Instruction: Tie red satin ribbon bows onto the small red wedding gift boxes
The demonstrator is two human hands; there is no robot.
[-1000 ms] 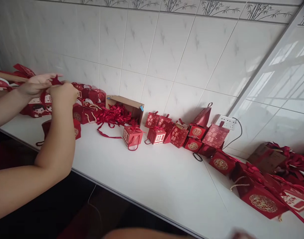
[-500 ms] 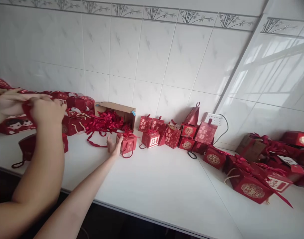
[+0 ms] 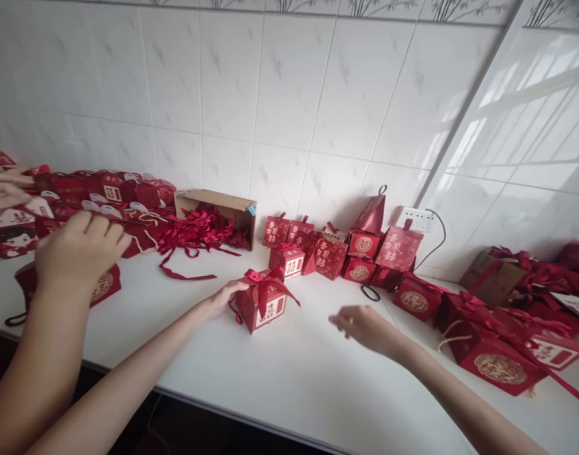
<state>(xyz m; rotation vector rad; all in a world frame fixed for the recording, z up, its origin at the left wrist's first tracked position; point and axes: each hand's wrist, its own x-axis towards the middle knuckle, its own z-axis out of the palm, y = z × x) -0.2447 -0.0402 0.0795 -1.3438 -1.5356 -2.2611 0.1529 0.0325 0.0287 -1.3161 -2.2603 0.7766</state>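
Note:
My left hand (image 3: pixel 225 296) grips the upper left edge of a red candy gift box (image 3: pixel 264 302), which stands on the white counter. A dark red ribbon bow sits on top of the box, and its front carries a white label with a red character. A looped cord handle hangs at its left side. To the right of the box, over the counter, is my right hand (image 3: pixel 358 322), its fingers curled in and nothing visible in them. Behind the held box stands a similar red box (image 3: pixel 287 262).
A cardboard box (image 3: pixel 218 196) spills red ribbons. Red gift bags (image 3: pixel 331 256) and stacked boxes line the tiled wall by a power strip (image 3: pixel 415 219). A black ring (image 3: pixel 370 292) lies nearby. More boxes (image 3: pixel 497 354) stand right. At left, another person's hand (image 3: pixel 81 249) is raised near red packages.
My left hand has brought the gift box nearer and rightward, turning its labelled face into view. My right hand has come in from the right. The other person's near hand has shifted slightly lower.

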